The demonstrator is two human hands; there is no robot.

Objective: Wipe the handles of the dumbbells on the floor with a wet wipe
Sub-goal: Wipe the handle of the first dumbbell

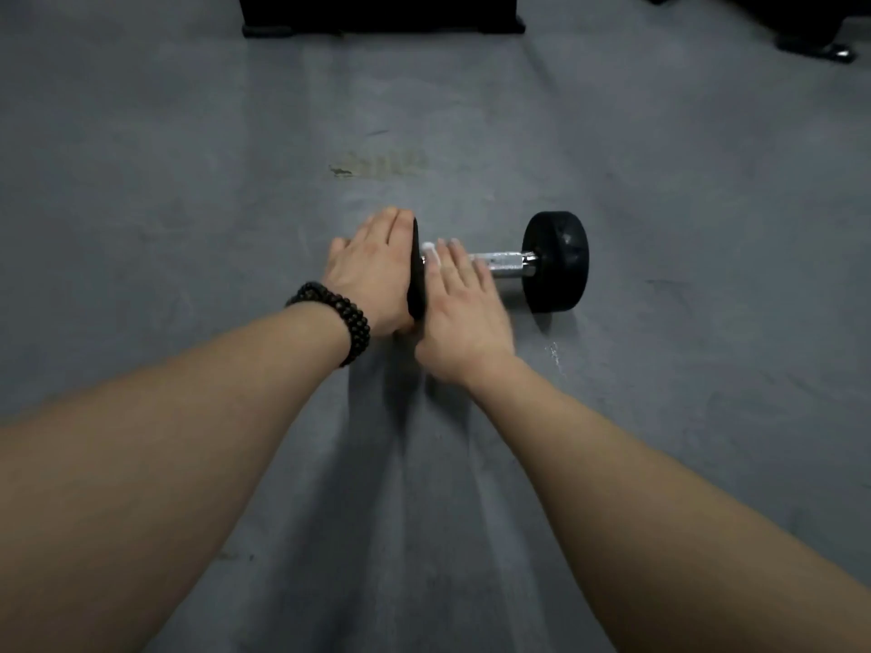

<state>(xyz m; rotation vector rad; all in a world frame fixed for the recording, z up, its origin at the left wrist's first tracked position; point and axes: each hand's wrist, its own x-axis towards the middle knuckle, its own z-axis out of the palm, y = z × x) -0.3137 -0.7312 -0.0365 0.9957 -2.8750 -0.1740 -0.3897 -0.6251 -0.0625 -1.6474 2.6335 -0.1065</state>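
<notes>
**A:** Where is the dumbbell (499,263) sitting for you?

**B:** I'm seeing it lying on its side on the grey floor (660,417), around the middle of the view, well apart from the dark equipment base (382,14) along the far edge. It's looking like two black round heads joined by a chrome knurled handle (506,265), and the metal is catching the light.

**A:** What are the hands doing?

**B:** My left hand (372,271), the one with the black bead bracelet (337,318), is lying flat and open against the outer face of the left head (417,275), gripping nothing. I'm judging it's bracing the weight so it isn't rolling. My right hand (464,308) is lying over the handle's left end, fingers (455,266) stretched nearly straight and curled only lightly, pressing a white wet wipe (431,252) onto the metal; only a bit of the wipe is peeking out past the fingertips.

**A:** How far along?

**B:** I'm guessing mid-wipe; the right stretch of the handle is showing bare.
</notes>
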